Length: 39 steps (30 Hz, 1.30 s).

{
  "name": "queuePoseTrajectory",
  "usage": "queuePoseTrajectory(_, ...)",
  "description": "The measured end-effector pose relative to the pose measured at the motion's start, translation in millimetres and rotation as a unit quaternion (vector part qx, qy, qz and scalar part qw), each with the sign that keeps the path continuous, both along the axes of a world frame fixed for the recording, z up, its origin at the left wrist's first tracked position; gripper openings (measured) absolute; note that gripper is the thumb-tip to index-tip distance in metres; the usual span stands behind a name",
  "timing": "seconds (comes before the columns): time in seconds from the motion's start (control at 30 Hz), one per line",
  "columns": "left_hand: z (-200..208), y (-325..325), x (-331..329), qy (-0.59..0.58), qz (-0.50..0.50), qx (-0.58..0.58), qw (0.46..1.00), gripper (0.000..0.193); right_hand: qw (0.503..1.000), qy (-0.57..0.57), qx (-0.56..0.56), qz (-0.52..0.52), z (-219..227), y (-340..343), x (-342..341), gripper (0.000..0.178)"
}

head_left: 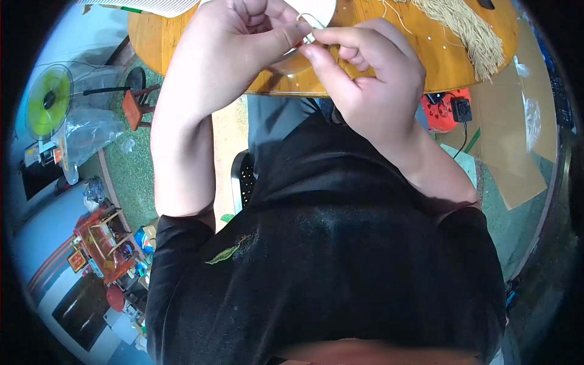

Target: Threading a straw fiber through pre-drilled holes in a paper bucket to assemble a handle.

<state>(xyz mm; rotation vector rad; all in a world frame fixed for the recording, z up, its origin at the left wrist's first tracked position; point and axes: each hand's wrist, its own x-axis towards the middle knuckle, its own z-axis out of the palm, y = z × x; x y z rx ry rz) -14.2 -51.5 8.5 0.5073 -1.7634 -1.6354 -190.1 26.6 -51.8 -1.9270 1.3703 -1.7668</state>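
Above the near edge of a round wooden table (426, 58), both of my hands meet over a thin cream cord (309, 38). A small loop of it curls up between the fingertips. My left hand (258, 30) pinches the cord between thumb and forefinger, its other fingers curled in. The thumb and forefinger of my right hand (374, 67) close on the cord from the other side. Whether the cord is knotted there is too small to tell. Behind the hands lies a white round-edged thing (322, 11), partly covered by them. A bundle of cream cords (468, 30) spreads over the table's right side.
A white ribbed object (161, 6) sits at the table's far left. On the floor to the left are a green fan (50, 100) and a small red-brown stool (132, 109). At the right stand a red stool (439, 115) and flattened cardboard (508, 140).
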Motion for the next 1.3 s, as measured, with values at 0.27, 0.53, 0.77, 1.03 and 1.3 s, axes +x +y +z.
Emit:
queuePoseTrajectory(0.27,16,11,2,-0.203,0.125,0.083,0.968,0.005,1.0,-0.023,-0.013,0.01,2,-5,3,0.014)
queuePoseTrajectory(0.53,18,12,2,-0.181,0.133,0.108,0.968,0.003,0.995,-0.023,0.093,0.02,35,4,0,0.011)
queuePoseTrajectory(0.77,0,3,-2,-0.152,0.128,0.075,0.977,0.003,0.983,-0.058,0.161,0.065,32,-2,-5,0.011)
queuePoseTrajectory(1.03,18,33,-10,-0.148,0.2,-0.032,0.968,0.016,0.892,-0.277,0.295,0.201,25,-5,-11,0.012)
queuePoseTrajectory(1.3,-73,-21,-23,0.339,0.055,-0.37,0.863,0.027,0.859,-0.328,0.318,0.231,3,-8,-21,0.011)
